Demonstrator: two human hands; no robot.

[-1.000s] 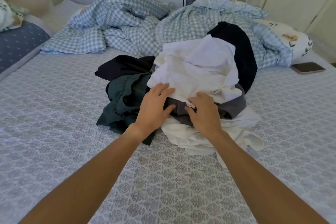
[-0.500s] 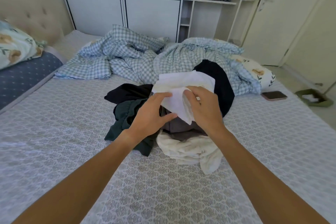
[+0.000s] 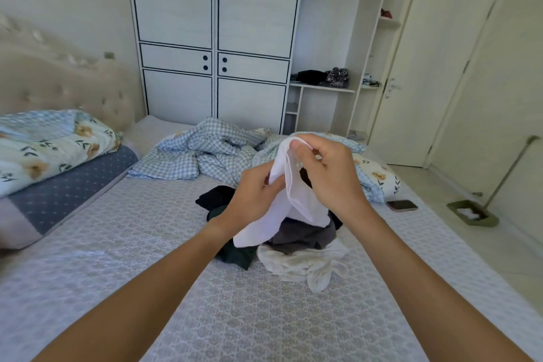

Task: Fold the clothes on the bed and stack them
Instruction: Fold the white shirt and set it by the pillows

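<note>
Garment: a white cloth [image 3: 296,200], plain and thin, lifted above the pile; its upper edge is bunched between the two hands and the rest hangs down in a soft fold, with the lower end reaching the pile. What kind of clothing it is I cannot tell.
Right hand: the right hand [image 3: 329,173] is higher than the left, fingers curled, thumb and fingertips pinching the top edge of the cloth.
Left hand: the left hand [image 3: 252,197] is just beside the right and a little lower, fingers curled round the left side of the cloth.
Pile: the pile [image 3: 293,244] lies on the bed directly under the hands; it has a grey piece on top, a cream piece crumpled at the near side, a dark green piece at the left and black fabric at the far side. Nothing in it is folded.
Bed: the bed [image 3: 147,244] has a grey cover with a small repeated pattern; the pile is about in its middle.
Duvet: a blue checked duvet [image 3: 205,156] lies crumpled beyond the pile.
Pillow: a flowered pillow [image 3: 50,144] lies far left of the pile, near the headboard.
Phone: a phone [image 3: 402,205] lies on the bed to the right of the pile, well apart.
Wardrobe: a white wardrobe [image 3: 214,38] stands behind the bed, beyond the pile.
</note>
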